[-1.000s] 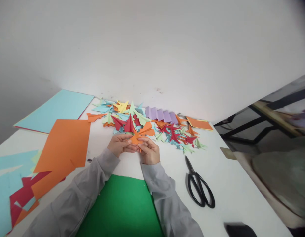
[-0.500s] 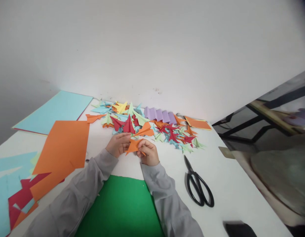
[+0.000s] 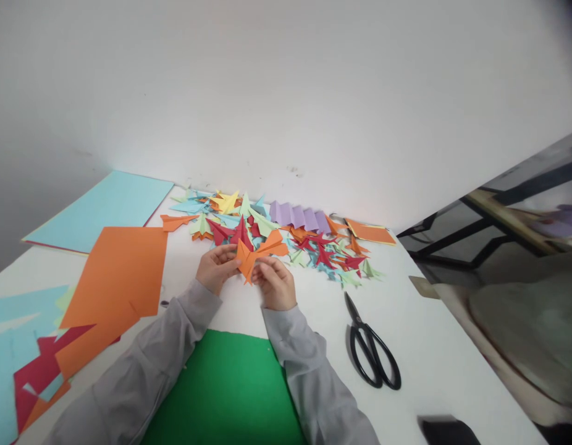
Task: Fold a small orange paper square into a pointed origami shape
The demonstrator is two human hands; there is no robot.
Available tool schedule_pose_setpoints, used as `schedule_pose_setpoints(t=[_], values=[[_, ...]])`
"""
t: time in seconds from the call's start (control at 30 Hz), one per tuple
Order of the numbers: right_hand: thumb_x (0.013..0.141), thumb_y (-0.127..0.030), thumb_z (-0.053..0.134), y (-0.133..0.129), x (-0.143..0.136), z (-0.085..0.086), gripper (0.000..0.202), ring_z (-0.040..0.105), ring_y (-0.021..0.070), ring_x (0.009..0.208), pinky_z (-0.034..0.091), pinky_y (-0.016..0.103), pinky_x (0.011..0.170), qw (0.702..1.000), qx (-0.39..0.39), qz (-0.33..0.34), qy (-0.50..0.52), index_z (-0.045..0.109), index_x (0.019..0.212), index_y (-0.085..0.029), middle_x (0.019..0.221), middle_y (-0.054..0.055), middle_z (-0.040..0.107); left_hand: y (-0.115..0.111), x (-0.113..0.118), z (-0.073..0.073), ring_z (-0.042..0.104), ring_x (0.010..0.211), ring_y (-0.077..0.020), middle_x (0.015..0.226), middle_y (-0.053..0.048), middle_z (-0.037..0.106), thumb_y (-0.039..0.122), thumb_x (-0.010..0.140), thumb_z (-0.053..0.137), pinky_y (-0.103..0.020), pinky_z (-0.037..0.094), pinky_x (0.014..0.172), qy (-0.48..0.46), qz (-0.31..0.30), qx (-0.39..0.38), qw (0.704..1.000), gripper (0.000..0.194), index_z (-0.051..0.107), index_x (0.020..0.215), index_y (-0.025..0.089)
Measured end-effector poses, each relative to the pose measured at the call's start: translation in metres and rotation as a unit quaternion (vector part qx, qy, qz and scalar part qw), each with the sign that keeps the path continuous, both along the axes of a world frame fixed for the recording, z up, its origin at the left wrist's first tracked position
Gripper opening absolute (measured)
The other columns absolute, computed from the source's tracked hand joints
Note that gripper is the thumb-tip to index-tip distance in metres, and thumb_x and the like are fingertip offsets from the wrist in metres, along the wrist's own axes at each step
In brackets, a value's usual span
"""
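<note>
Above the white table I hold a small folded piece of orange paper (image 3: 246,260) with a pointed tip at its lower end. My left hand (image 3: 216,266) pinches its left side between thumb and fingers. The fingers of my right hand (image 3: 275,282) are closed at its right edge, and the exact pinch is partly hidden. Just behind the held paper lies an orange paper plane (image 3: 273,245). Red paper planes (image 3: 242,233) lie close behind my left hand. In front of my hands, between the forearms, is a green sheet (image 3: 228,389).
Several folded paper pieces lie along the wall, with a purple pleated strip (image 3: 298,216) among them. Black-handled scissors (image 3: 372,346) rest at the right. Orange sheets (image 3: 121,272), blue sheets (image 3: 105,207) and scraps cover the left. A dark object (image 3: 448,431) is at the front right.
The orange folded paper has turned so that its point faces down and its broad face shows. My right hand has shifted from over the paper to its right edge.
</note>
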State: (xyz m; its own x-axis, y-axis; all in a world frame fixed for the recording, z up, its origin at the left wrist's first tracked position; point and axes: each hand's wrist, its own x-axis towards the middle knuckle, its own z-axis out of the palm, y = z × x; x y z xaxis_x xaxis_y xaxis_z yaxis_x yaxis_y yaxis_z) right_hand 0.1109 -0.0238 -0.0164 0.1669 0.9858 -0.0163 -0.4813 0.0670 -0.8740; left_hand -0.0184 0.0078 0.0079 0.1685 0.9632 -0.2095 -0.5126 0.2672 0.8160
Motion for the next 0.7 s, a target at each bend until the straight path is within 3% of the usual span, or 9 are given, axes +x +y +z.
schedule_pose_setpoints(t=[0.27,0.43,0.6,0.7], values=[[0.064,-0.031,0.070,0.001,0.000,-0.010,0.017,0.050,0.0082,0.041,0.038,0.022,0.045,0.996,-0.002,-0.026,-0.086,0.062,0.064,-0.015,0.045,-0.003,0.059,-0.001,0.002,-0.004,0.060,0.060,-0.0143,0.067,-0.002,0.063,0.020,0.050,0.075,-0.027,0.050,0.054,0.041,-0.046,0.030,0.998,0.044,0.056,0.089,0.010],[0.064,-0.032,0.069,0.003,0.002,-0.012,0.019,0.048,0.0085,0.039,0.037,0.022,0.043,0.996,-0.004,-0.040,-0.082,0.062,0.063,-0.015,0.044,-0.003,0.057,-0.003,0.004,0.000,0.054,0.045,-0.0077,0.062,0.005,0.058,0.022,0.054,0.072,-0.021,0.048,0.046,0.083,-0.036,0.106,0.990,0.057,0.051,0.107,0.018],[0.062,-0.034,0.071,0.004,0.002,-0.015,0.020,0.045,0.0080,0.041,0.034,0.021,0.041,0.995,-0.011,-0.070,-0.068,0.063,0.064,-0.016,0.044,-0.004,0.055,-0.002,0.004,-0.001,0.055,0.041,-0.0087,0.054,0.001,0.060,0.025,0.055,0.072,-0.021,0.047,0.043,0.132,-0.059,0.129,0.981,0.022,0.064,0.071,0.013],[0.060,-0.035,0.072,0.005,0.002,-0.016,0.021,0.044,0.0081,0.041,0.033,0.022,0.041,0.993,-0.018,-0.083,-0.077,0.064,0.066,-0.016,0.044,-0.004,0.054,-0.002,0.004,-0.002,0.057,0.042,-0.0109,0.053,0.001,0.061,0.027,0.051,0.075,-0.024,0.050,0.046,0.123,-0.069,0.099,0.985,0.023,0.065,0.066,0.013]])
